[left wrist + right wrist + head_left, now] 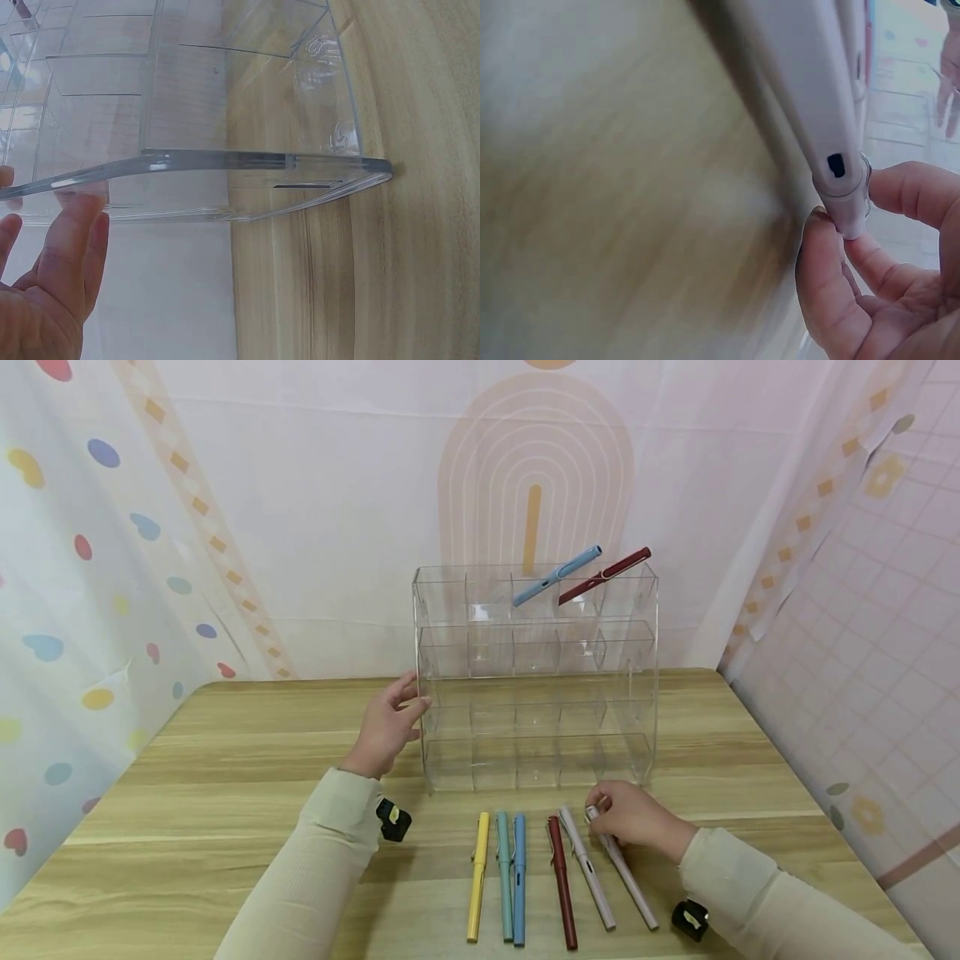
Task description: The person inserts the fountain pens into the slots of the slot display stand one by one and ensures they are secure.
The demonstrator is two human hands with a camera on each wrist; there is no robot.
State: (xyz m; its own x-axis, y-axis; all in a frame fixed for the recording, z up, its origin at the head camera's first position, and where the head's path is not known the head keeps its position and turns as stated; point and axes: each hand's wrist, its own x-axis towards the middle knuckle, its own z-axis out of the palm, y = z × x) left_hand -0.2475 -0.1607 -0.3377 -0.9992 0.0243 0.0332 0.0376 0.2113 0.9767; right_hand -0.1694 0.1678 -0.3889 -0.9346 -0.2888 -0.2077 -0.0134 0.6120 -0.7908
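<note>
A clear acrylic tiered rack (536, 689) stands on the table, divided into small compartments. My left hand (386, 727) holds its left side panel; in the left wrist view, fingertips (86, 206) touch the clear panel from outside. My right hand (633, 817) pinches the clip end of a pale lilac pen (633, 889), the rightmost in a row. In the right wrist view that pen (802, 82) slants up from between thumb and fingers. Beside it lie another lilac pen (588, 870), a dark red pen (562, 885), a blue pen (519, 885), a teal pen (504, 881) and a yellow pen (477, 881).
In the rack's top tier, a light blue pen (558, 575) and a dark red pen (607, 574) lean to the right. The wooden table (247, 760) ends at a patterned curtain (337, 518) behind the rack. Similar cloth hangs at both sides.
</note>
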